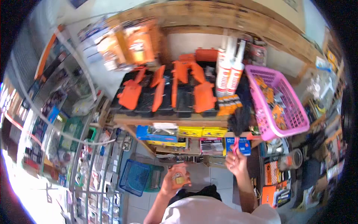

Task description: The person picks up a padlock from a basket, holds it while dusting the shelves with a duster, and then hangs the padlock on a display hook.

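My left hand (170, 183) is closed around an orange package (180, 177) with a pale, yellowish patch on its front, held low in front of my body. My right hand (236, 163) is raised near the shelf edge, its fingers pinched on a slim pink-red object (236, 143) whose kind I cannot make out. Just behind that object is a blue 3M box (243, 146) on the lower shelf. Above, black bins with orange lids (184, 98) stand in a row on the wooden shelf (171, 121), several lids tipped up.
White sealant tubes (229, 76) stand beside a pink basket (288, 131) of orange packets. Orange packages (138, 43) hang at the upper left. A blue basket (133, 178) sits on the floor. Metal racks (88, 190) line the left; stacked goods (274, 173) crowd the right.
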Motion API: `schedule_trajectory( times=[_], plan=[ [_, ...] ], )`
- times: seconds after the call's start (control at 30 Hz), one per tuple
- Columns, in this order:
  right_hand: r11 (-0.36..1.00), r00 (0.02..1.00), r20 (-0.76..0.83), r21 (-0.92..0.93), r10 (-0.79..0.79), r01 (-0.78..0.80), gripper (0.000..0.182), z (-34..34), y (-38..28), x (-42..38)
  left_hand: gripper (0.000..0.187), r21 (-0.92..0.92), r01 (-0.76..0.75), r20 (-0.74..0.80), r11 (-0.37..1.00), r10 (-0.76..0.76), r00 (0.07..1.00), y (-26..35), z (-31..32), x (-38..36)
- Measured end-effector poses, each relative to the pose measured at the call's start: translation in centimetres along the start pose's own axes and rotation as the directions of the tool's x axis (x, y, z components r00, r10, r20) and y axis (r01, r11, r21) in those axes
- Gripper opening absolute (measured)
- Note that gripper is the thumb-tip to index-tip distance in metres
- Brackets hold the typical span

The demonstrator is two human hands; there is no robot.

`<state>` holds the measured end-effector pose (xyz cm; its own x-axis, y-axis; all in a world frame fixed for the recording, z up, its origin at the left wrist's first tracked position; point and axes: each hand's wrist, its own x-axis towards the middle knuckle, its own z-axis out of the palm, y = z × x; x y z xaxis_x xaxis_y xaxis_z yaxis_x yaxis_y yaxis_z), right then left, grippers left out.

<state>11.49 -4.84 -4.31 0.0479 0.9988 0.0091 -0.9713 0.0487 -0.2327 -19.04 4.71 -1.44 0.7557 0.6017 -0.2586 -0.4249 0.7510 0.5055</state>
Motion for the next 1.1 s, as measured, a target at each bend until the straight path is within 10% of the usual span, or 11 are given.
schedule_trajectory(
  times=[0.33, 0.4, 0.5, 0.67, 0.73, 0.83, 0.93, 1.03, 1.1],
  plan=[
    [0.724, 0.997, -0.077, -0.686, 0.024, -0.071, 0.017, -1.5, 17.3, -3.4, 0.061, -0.223, -0.164, -0.157, 0.961, 0.131, 0.979, 7.2, -10.6, -1.4],
    [0.325, 0.941, -0.261, -0.89, 0.215, -0.32, 0.027, -2.8, 18.6, -4.7, 0.064, -0.166, -0.263, -0.178, 0.95, 0.233, 0.956, 8.4, -9.4, -0.3],
    [-0.012, 0.923, -0.256, -0.964, 0.286, -0.264, 0.032, -4.2, 19.5, -5.1, 0.065, -0.257, -0.35, -0.225, 0.901, 0.297, 0.928, 10.1, -7.6, 1.2],
    [0.06, 0.964, -0.217, -0.972, 0.154, -0.228, 0.039, -0.5, 19.2, -4.5, 0.048, -0.197, -0.337, 0.098, 0.921, 0.36, 0.928, 10.1, -12.2, 2.3],
    [0.329, 0.915, -0.38, -0.854, 0.138, -0.404, 0.056, 0.3, 19.3, -3.8, 0.048, -0.51, -0.409, 0.061, 0.757, 0.506, 0.861, 10.5, -12.4, 2.7],
    [0.254, 0.887, -0.427, -0.851, 0.176, -0.46, 0.055, -0.2, 19.7, -3.9, 0.049, -0.378, -0.492, -0.268, 0.784, 0.416, 0.869, 12.2, -9.6, 1.6],
    [0.221, 0.889, -0.38, -0.873, 0.255, -0.436, 0.05, -0.7, 18.9, -3.4, 0.046, 0.064, -0.58, -0.11, 0.812, 0.584, 0.804, 12.1, -11.5, 1.6],
    [0.23, 0.89, -0.415, -0.862, 0.191, -0.451, 0.046, 0.1, 18.1, -3.0, 0.045, -0.332, -0.541, -0.02, 0.773, 0.568, 0.823, 12.2, -11.1, 0.9],
    [0.254, 0.879, -0.408, -0.848, 0.247, -0.465, 0.046, 0.2, 17.8, -3.0, 0.05, -0.199, -0.521, 0.023, 0.83, 0.535, 0.844, 12.1, -13.9, 1.5]
  ],
)
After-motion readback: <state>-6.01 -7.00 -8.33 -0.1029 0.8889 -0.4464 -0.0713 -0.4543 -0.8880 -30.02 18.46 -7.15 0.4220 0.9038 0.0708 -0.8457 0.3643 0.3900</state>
